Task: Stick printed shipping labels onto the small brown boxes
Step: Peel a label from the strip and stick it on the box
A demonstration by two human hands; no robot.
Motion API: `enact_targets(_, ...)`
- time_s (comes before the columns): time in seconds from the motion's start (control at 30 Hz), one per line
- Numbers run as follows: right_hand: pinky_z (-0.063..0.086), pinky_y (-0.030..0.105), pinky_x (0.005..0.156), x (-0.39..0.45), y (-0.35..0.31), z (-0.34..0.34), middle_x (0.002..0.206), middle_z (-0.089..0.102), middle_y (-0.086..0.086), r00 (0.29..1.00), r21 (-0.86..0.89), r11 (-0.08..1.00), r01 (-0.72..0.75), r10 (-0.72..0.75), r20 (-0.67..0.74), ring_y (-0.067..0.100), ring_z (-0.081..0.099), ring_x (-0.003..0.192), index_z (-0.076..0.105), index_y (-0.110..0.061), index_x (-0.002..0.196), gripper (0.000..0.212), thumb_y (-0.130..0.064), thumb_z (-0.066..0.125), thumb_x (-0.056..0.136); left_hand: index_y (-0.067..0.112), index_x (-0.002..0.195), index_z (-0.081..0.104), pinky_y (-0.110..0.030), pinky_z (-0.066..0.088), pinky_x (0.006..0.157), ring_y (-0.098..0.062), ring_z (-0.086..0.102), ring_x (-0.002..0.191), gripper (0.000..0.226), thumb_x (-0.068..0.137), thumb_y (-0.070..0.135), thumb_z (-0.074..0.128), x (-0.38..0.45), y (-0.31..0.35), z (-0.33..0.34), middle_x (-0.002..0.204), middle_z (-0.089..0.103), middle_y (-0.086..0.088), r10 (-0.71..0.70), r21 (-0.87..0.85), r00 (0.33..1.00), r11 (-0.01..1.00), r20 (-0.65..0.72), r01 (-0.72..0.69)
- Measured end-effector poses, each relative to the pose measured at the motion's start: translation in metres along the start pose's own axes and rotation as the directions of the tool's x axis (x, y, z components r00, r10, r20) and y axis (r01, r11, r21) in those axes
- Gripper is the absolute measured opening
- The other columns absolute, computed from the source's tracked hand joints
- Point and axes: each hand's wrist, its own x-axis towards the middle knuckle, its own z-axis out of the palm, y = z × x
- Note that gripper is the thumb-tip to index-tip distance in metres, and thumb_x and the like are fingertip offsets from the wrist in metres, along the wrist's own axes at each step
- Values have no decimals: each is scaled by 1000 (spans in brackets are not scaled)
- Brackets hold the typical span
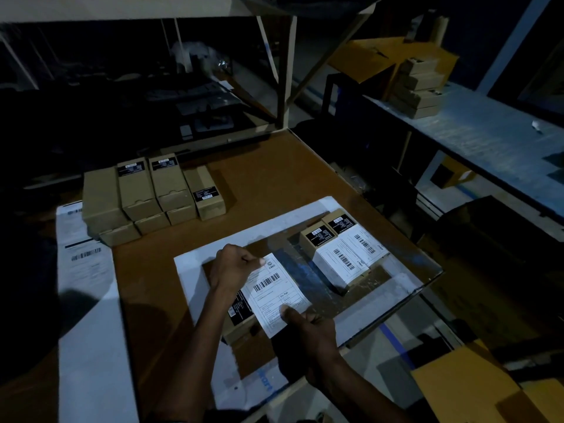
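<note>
Fingers of the left hand are curled in and pinched on the far corner of the label, at about ten o'clock on the sheet, while the right hand is clenched on the near corner at five o'clock, thumb pressed flat on the paper. Scanning from nine o'clock: a sheet of labels is laid along the left of the table, and a stack of plain boxes is waiting at eleven o'clock, none of them labelled yet. At centre, the label is stretched between both hands over the box being worked, which is lying on a white-bordered mat; whether the paper is already stuck down cannot be told. Over at two o'clock, two finished boxes are parked side by side, white labels on top.

The label looks thin, light and floppy, so it is best held taut by opposite corners, as now, and smoothed from one end to avoid creases. The box looks light and stiff, likely to slide if pushed, and is better steadied from above.
</note>
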Motion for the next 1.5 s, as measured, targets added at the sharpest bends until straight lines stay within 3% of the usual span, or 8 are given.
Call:
enact_targets(0.53, 53, 33, 52, 10, 6, -12, 88, 66, 26, 999, -138, 990, -12, 17, 38, 31, 65, 68, 57, 25, 110, 39, -3, 73, 88, 23, 81, 72, -32, 54, 76, 0, 64, 80, 29, 65, 36, 93, -10, -2, -9, 82, 71, 10, -21, -119, 989, 992, 143, 38)
enact_targets(0.63, 63, 40, 66, 14, 4, -17, 96, 75, 24, 999, -247, 969, 17, -6, 47, 29, 75, 74, 72, 7, 99, 20, -9, 76, 87, 21, 93, 76, -37, 57, 79, -10, 69, 89, 41, 64, 47, 90, -14, -8, -5, 90, 74, 8, -25, -118, 993, 992, 116, 39)
enact_targets(0.73, 62, 46, 80, 22, 1, -26, 89, 78, 13, 994, -517, 850, 101, -59, 97, 26, 76, 83, 78, -4, 87, 27, -30, 82, 82, 25, 121, 62, -37, 56, 81, -12, 67, 95, 68, 65, 58, 85, -22, -7, -4, 102, 72, 7, -45, -54, 998, 997, 39, 47)
enact_targets(0.93, 59, 49, 87, 45, -13, -43, 94, 79, 0, 967, -784, 572, 242, -80, 241, 15, 75, 87, 78, -10, 93, 51, -58, 78, 74, 28, 137, 44, -43, 49, 97, -25, 61, 119, 66, 84, 60, 68, -42, 1, 6, 128, 66, 0, -38, 148, 992, 987, -123, 56)
enact_targets(1.1, 59, 37, 79, 53, -30, -54, 94, 75, 5, 953, -964, 62, 259, -180, 244, 19, 71, 86, 73, -13, 97, 70, -79, 57, 80, 27, 149, 31, -53, 38, 108, -32, 51, 130, 80, 85, 67, 59, -61, -15, 6, 142, 55, -4, -136, 110, 974, 981, -183, 158)
enact_targets(1.2, 58, 33, 73, 46, -40, -43, 94, 71, 4, 841, -947, -102, 304, -439, 317, 21, 70, 89, 68, -19, 94, 57, -72, 50, 89, 32, 143, 32, -55, 47, 99, -30, 59, 121, 83, 77, 78, 54, -68, -32, 6, 134, 62, -1, -146, 27, 969, 988, -197, 155)
enact_targets(1.33, 47, 51, 96, 47, -28, -13, 145, 46, 14, 611, -824, -406, 394, -554, 565, 36, 41, 129, 55, -25, 132, 60, -68, 43, 92, 33, 130, 42, -43, 57, 92, -16, 66, 111, 48, 91, 32, 71, -80, -28, 10, 125, 67, 3, -48, -207, 962, 978, -270, -9)
enact_targets(1.5, 30, 69, 104, 46, 21, 10, 168, 13, 10, 663, -742, -517, 426, -380, 645, 43, 10, 147, 38, -39, 151, 60, -67, 25, 99, 28, 126, 50, -23, 54, 88, 1, 63, 105, 42, 92, 17, 70, -84, -30, 13, 115, 66, 12, 12, -256, 924, 960, -381, -118)
